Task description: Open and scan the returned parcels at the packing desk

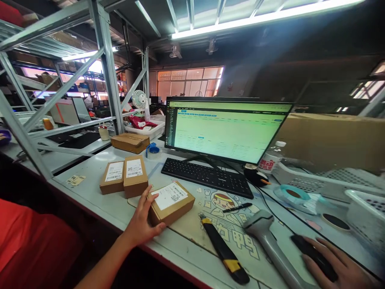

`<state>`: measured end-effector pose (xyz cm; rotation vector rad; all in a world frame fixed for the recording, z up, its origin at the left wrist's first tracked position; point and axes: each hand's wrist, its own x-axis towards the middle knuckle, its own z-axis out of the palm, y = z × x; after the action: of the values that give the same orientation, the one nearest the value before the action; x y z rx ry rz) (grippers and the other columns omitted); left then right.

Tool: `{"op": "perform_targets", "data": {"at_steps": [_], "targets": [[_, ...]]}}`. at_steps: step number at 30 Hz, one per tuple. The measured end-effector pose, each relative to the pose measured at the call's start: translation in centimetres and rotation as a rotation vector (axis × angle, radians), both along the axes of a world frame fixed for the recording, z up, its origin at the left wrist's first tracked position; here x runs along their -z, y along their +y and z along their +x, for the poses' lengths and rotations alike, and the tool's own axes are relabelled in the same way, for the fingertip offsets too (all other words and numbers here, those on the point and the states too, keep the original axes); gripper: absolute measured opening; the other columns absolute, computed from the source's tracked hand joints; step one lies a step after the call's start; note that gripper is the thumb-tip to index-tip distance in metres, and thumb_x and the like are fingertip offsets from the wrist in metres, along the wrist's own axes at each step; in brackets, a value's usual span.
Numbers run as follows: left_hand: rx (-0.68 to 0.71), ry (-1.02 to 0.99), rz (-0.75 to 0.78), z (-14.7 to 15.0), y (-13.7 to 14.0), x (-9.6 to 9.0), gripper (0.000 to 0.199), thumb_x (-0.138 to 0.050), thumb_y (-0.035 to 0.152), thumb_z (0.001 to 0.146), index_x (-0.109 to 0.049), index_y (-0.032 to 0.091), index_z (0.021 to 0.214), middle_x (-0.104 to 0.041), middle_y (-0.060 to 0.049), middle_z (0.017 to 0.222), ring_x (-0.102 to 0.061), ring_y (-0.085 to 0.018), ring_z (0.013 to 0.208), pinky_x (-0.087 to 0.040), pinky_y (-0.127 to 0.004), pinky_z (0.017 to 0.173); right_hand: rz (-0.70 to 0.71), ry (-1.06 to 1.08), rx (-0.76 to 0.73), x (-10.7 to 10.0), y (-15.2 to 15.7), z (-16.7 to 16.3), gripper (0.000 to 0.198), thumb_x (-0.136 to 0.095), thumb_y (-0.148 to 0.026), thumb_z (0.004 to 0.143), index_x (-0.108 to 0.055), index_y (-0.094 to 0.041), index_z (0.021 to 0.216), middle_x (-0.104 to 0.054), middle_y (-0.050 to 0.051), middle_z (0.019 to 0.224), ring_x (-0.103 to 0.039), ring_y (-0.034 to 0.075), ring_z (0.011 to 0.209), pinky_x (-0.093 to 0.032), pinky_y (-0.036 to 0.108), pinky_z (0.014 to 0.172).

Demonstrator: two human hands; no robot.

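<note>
My left hand grips the left end of a small cardboard box, its thumb along the near side and fingertips by the top edge. A white printed label lies on top of that box. At the lower right, my right hand rests curled over a black computer mouse, partly cut off by the frame edge. Two more labelled boxes, a left one and a right one, stand side by side beyond my left hand. A yellow and black utility knife and a grey barcode scanner lie between my hands.
Behind the boxes stand a lit monitor, a black keyboard, a blue tape dispenser and a plain carton. A pen lies on the printed mat. White baskets, tape rolls and a bottle line the right side.
</note>
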<state>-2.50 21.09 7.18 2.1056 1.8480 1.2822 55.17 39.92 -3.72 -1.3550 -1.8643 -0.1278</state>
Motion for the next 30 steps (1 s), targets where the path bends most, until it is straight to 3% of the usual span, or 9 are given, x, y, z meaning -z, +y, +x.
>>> {"op": "perform_targets", "data": {"at_steps": [4, 8, 17, 30], "targets": [[-0.006, -0.039, -0.178, 0.0, 0.2, 0.7, 0.092, -0.077, 0.050, 0.085, -0.027, 0.029, 0.160, -0.005, -0.018, 0.174, -0.023, -0.040, 0.158, -0.031, -0.062, 0.124, -0.159, -0.064, 0.071, -2.5, -2.3, -1.5, 0.049, -0.047, -0.062, 0.088, -0.068, -0.038, 0.125, -0.067, 0.014, 0.129, -0.071, 0.038, 0.105, -0.061, 0.054, 0.079], [-0.034, -0.025, -0.164, -0.5, 0.9, 1.3, 0.102, -0.083, 0.054, 0.077, -0.025, 0.033, 0.160, -0.008, -0.014, 0.174, -0.023, -0.040, 0.158, -0.031, -0.064, 0.124, -0.215, -0.159, 0.183, -4.1, -3.8, -2.8, 0.055, -0.041, -0.054, 0.093, -0.068, -0.025, 0.131, -0.062, 0.014, 0.137, -0.067, 0.035, 0.116, -0.061, 0.049, 0.091], [-0.080, -0.059, -0.192, -2.1, 1.8, 2.7, 0.083, -0.072, 0.058, 0.084, -0.038, 0.029, 0.153, -0.040, -0.012, 0.156, -0.042, -0.039, 0.146, -0.033, -0.067, 0.122, -0.178, -0.212, 0.253, -3.9, -4.4, -3.3, 0.051, -0.039, -0.043, 0.098, -0.066, -0.019, 0.134, -0.060, 0.015, 0.139, -0.062, 0.032, 0.123, -0.055, 0.049, 0.104], [-0.084, -0.094, -0.180, -1.6, 1.3, 1.5, 0.075, -0.070, 0.061, 0.082, -0.049, 0.028, 0.146, -0.047, -0.012, 0.147, -0.047, -0.038, 0.140, -0.038, -0.064, 0.120, -0.190, -0.191, 0.261, -4.1, -4.8, -3.6, 0.045, -0.042, -0.038, 0.098, -0.064, -0.022, 0.134, -0.058, 0.013, 0.142, -0.060, 0.031, 0.125, -0.053, 0.048, 0.106]]}}
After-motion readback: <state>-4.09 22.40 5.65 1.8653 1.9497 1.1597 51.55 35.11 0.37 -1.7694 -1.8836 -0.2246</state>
